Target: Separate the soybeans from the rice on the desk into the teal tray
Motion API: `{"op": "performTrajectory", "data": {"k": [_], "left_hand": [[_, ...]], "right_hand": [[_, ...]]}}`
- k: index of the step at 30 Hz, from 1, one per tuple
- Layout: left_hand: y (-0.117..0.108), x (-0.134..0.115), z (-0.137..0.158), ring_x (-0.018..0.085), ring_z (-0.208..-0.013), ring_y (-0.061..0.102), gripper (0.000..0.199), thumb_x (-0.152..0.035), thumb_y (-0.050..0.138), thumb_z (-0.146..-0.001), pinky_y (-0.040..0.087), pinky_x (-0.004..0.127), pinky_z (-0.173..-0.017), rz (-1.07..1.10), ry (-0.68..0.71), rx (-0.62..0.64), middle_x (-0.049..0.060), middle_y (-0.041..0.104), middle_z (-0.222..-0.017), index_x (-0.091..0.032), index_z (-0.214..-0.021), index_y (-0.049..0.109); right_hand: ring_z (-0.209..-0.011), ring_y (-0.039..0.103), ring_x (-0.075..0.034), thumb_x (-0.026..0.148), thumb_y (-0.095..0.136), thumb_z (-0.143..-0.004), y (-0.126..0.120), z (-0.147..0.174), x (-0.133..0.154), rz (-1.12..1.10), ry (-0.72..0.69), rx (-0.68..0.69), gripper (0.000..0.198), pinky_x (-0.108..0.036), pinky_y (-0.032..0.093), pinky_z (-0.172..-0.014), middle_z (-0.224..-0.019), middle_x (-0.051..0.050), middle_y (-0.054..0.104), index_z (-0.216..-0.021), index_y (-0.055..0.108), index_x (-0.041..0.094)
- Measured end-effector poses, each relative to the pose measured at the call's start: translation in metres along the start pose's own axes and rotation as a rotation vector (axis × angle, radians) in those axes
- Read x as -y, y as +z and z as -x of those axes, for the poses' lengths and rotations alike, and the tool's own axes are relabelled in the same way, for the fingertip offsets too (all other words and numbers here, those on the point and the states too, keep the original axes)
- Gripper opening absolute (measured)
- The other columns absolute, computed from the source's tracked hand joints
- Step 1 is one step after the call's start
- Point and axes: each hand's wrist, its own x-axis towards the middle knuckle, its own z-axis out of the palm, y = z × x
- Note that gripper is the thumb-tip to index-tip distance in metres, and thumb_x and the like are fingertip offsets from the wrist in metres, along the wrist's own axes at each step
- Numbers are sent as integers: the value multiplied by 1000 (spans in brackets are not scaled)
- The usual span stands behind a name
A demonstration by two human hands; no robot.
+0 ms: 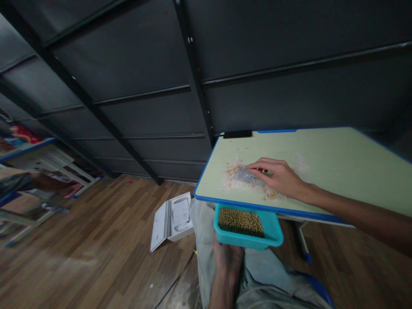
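My left hand [228, 257] is under a turquoise plastic tub [273, 231], with its fingers hidden beneath it. The tub is held just below the table's near edge, above my lap, and contains many small round yellow-green peas [241, 221]. On the table, my right hand [279, 175] bends over a crumpled clear plastic bag [246, 175]. Thumb and fingertips come close together at the bag's edge and seem to pinch it. Around the bag lie scattered orange-yellow split grains [232, 168] and a pale powdery or fine-grained spread [228, 184]. More loose grains [270, 195] lie below my right palm.
The pale green table [337, 171] has a blue rim and stands against a dark panelled wall [154, 111]. A black flat object [237, 134] lies at its far left corner. An opened white box [174, 216] and a cable [177, 279] are on the wooden floor. Another person's leg [48, 182] shows far left.
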Motion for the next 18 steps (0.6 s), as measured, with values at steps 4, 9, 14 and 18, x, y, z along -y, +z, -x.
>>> {"op": "performTrajectory", "data": {"k": [4,9,14,18], "left_hand": [[1,0,1,28,-136,58,41,-29,52,-97,43,50,-118,-8,2,-5,8,70,-137,-24,-136,66],[1,1,0,28,-136,58,41,-30,53,-97,44,51,-117,-11,14,8,8,70,-137,-25,-136,65],[3,1,1,28,-135,58,42,-31,54,-96,44,49,-117,-21,21,10,8,70,-137,-26,-136,65],[4,0,1,28,-132,61,41,-32,54,-97,45,48,-116,-26,14,-7,8,71,-136,-25,-136,65]], "right_hand": [[-93,71,-20,27,58,-102,0,0,-2,25,-45,27,22,-34,55,-78,-105,-5,77,-115,76,24],[-95,72,-21,28,58,-102,1,0,0,28,-75,41,23,-36,56,-83,-107,-6,78,-115,77,25],[-96,72,-21,27,58,-102,1,1,3,-6,-68,69,23,-36,56,-86,-107,-7,78,-114,77,23],[-97,72,-20,28,58,-103,1,0,5,-30,-70,83,23,-35,56,-86,-107,-7,78,-114,77,22]]}}
